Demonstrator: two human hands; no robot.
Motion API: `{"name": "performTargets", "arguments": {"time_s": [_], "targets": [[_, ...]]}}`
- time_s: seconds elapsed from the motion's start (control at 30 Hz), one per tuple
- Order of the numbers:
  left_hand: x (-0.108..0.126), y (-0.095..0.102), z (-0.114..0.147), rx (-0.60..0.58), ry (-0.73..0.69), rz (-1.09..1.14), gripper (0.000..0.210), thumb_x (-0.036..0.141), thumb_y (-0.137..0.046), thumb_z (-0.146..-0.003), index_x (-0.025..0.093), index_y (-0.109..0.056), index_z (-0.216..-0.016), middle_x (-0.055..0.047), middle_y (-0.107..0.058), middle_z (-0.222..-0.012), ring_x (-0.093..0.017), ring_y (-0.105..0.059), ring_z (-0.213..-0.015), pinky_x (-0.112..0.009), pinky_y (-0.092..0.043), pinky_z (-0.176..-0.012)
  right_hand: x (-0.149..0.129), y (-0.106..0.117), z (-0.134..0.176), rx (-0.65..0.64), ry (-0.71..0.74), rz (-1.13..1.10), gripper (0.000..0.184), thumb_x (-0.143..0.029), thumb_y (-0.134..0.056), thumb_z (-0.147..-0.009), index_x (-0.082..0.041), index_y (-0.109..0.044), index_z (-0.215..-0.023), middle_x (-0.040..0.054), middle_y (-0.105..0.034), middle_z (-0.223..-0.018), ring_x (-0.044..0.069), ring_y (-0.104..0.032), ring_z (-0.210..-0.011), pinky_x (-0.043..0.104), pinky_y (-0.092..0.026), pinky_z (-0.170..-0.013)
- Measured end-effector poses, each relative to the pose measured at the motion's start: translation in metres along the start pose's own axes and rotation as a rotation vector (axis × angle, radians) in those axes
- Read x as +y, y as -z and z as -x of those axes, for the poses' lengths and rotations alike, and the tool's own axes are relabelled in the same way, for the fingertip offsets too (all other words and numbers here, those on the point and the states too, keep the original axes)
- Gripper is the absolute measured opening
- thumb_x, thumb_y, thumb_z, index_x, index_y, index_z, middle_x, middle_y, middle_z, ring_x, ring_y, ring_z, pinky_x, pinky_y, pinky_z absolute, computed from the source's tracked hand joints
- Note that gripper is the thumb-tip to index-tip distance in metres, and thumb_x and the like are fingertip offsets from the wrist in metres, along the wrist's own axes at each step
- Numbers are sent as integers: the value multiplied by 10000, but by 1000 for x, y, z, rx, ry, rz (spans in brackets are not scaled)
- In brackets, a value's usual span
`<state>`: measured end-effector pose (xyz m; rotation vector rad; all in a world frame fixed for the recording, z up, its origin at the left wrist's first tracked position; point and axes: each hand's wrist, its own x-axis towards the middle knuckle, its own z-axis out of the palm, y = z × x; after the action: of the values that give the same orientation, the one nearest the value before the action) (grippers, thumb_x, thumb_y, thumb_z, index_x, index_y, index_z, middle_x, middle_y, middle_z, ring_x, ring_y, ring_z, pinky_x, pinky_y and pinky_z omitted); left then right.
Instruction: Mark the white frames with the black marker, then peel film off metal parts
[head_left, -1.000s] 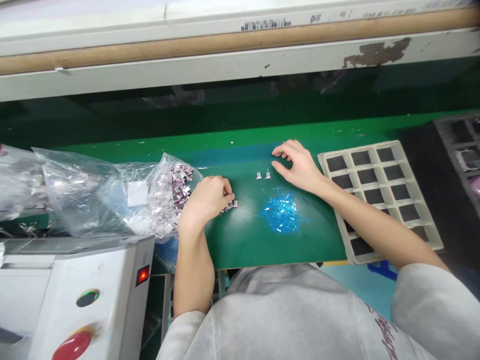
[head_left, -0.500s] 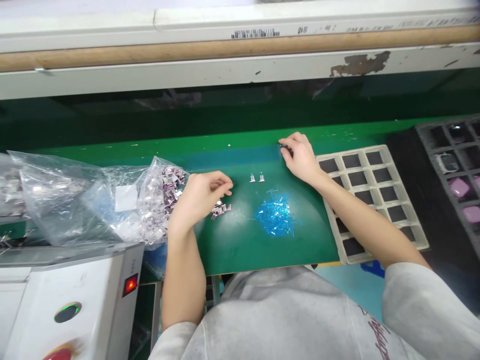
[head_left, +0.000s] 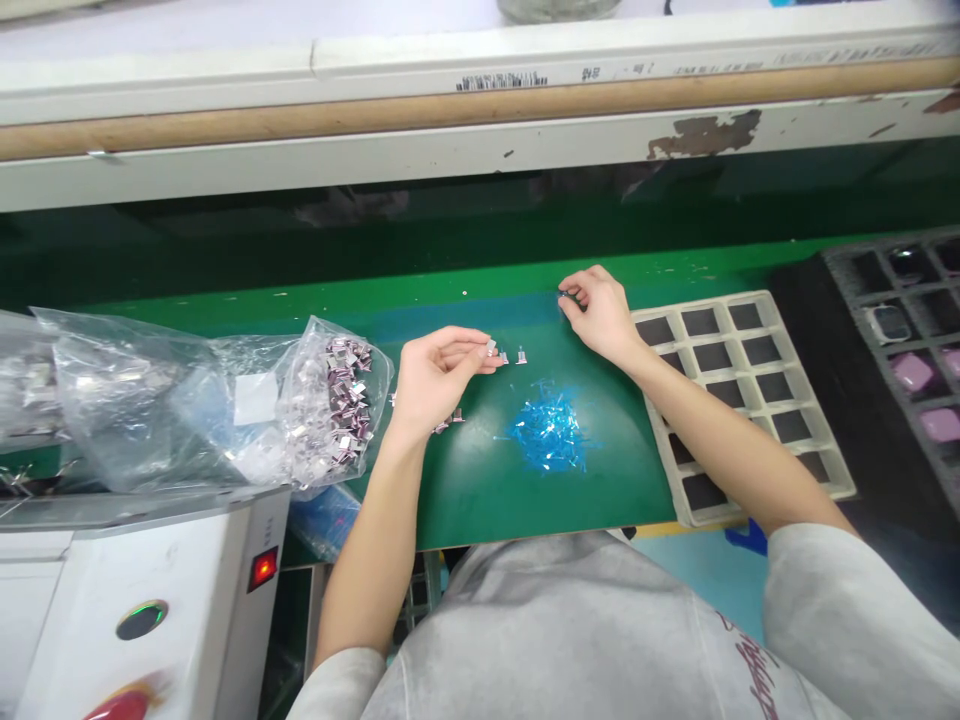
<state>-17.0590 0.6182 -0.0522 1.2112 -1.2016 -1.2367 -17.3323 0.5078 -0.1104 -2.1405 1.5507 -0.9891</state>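
Observation:
My left hand (head_left: 442, 375) pinches a small shiny metal piece (head_left: 491, 347) between thumb and fingers, over the green mat. Just beyond its fingertips two small metal pieces with thin upright strips, a left one (head_left: 504, 358) and a right one (head_left: 522, 357), lie side by side. Farther right, my right hand (head_left: 600, 312) has its thumb and forefinger pressed together at the far side of the mat; what they hold is too small to make out. A pile of thin blue strips (head_left: 549, 432) lies nearer to me. Loose metal pieces (head_left: 448, 421) are partly hidden behind my left hand.
At left, a clear plastic bag (head_left: 349, 400) spills over with metal pieces, behind a white machine (head_left: 187, 590) with a lit red switch. A pale compartment tray (head_left: 765, 375) stands at right, beside a black foam tray (head_left: 847, 290). A white ledge (head_left: 337, 165) runs along the back.
My left hand has moved right and away from the loose metal pieces, with one metal piece now showing at its fingertips. My right hand has stayed nearly in place.

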Motion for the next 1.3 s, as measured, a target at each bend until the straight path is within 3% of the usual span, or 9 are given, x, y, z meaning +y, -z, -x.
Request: {"name": "performTargets", "arguments": {"time_s": [0.3,0.47,0.73,0.97,1.3], "targets": [[-15,-21,-2,81,-51,122,364,459,-970,-823,192,-811,-1012,-83,-876,-943,-263,-872,-854,-395,-749,-841,-13,9,3,-9,49,22,90,-208,-611,-952,-242,-685,-914,81,-716,-905,303,-673,-905,511,-599,-913],[-24,-26,-4,80,-53,160,347,461,-970,-826,192,-799,-962,-85,-872,-945,-263,-876,-892,-389,-744,-872,-19,13,7,16,76,32,131,-208,-569,-991,-245,-695,-990,125,-727,-1058,339,-682,-1011,581,-599,-997],[-27,-26,-5,83,-39,141,367,489,-958,-832,194,-795,-975,-85,-871,-962,-266,-876,-905,-404,-743,-885,3,10,6,-36,83,189,272,-229,-635,-969,-182,-789,-1188,173,-717,-1174,420,-648,-1171,713,-533,-1114],[-27,-30,-4,73,-21,156,353,478,-960,-828,197,-794,-961,-77,-867,-935,-260,-875,-884,-388,-743,-869,10,9,-5,-35,104,171,206,-252,-643,-978,-212,-817,-1080,142,-745,-1096,390,-657,-1095,688,-546,-1072],[-28,-32,-3,54,-15,147,382,511,-962,-822,199,-796,-966,-79,-867,-922,-271,-876,-882,-402,-747,-862,0,13,-2,-49,98,120,86,-215,-610,-954,-257,-684,-950,111,-722,-1025,360,-642,-1048,593,-567,-1000]]}}
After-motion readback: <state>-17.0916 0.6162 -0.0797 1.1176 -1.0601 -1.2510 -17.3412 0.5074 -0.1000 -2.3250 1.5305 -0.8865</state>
